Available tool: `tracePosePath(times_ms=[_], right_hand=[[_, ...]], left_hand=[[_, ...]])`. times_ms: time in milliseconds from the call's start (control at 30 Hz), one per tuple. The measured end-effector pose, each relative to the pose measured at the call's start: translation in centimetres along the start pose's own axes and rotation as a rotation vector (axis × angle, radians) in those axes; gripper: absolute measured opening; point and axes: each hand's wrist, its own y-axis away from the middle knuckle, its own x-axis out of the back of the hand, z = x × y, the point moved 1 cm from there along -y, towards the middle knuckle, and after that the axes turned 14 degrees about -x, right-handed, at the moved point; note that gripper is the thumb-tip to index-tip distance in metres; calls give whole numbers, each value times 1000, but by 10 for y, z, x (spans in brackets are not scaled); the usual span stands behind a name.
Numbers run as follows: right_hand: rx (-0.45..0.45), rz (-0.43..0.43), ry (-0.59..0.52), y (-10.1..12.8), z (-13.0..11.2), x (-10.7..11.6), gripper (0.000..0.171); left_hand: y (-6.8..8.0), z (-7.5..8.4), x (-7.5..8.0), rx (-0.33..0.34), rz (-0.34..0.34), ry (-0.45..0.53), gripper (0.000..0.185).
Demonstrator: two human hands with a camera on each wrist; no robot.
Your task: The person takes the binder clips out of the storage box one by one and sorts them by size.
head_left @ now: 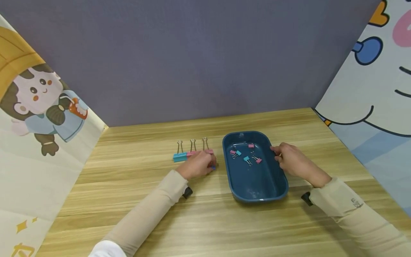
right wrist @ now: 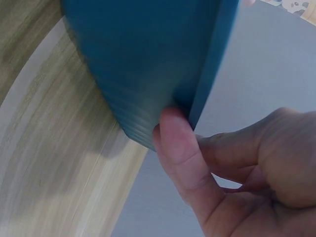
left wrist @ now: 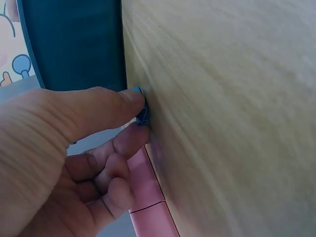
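Between thumb and forefinger my left hand (head_left: 199, 165) pinches a small blue binder clip (left wrist: 142, 114), held low at the table surface. Just behind that hand, a row of large binder clips stands with wire handles up: a teal one (head_left: 179, 157) at the left end and pink ones (left wrist: 147, 180) beside it, partly hidden by the hand. My right hand (head_left: 293, 161) grips the right rim of a dark blue plastic tray (head_left: 257, 199), with a digit against its outer wall (right wrist: 143, 64). Inside the tray lie several small clips, among them a teal one (head_left: 246, 159) and a pink one (head_left: 258, 161).
The wood-grain table (head_left: 135, 192) carries everything. A grey panel (head_left: 192, 64) rises along its back edge, and printed cartoon panels stand at the left (head_left: 19, 171) and right (head_left: 379, 153). The tray sits right of the large clips, a narrow gap between them.
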Motion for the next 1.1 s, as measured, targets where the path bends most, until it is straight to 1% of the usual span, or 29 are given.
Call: tracePosePath(times_ms=[133,233,433,533,667,800,967,1100], right_hand=[[1,-2,1,0,0,1,37],[2,0,1,1,0,1,37],[-7,-1,8,0,0,1,37],[-13,-3,11,0,0,1,37],[-17,-4,12,0,-1,1,37],[-17,-6,14,0,0,0,39],[-15,-4,19,1,-1,1,39],[-19,-9,20,1,-1,1,39]], left_hand=[[0,0,2,-20,3,2,11],[2,1,5,-32,25,22,11],[0,5,17,-1,76,57,10],[-3,11,25,-18,114,54,11],[-9,18,36,-67,148,23,12],[-16,24,42,-87,145,22,12],[-24,31,48,-82,146,63,11],[-32,38,53,-83,149,64,12]])
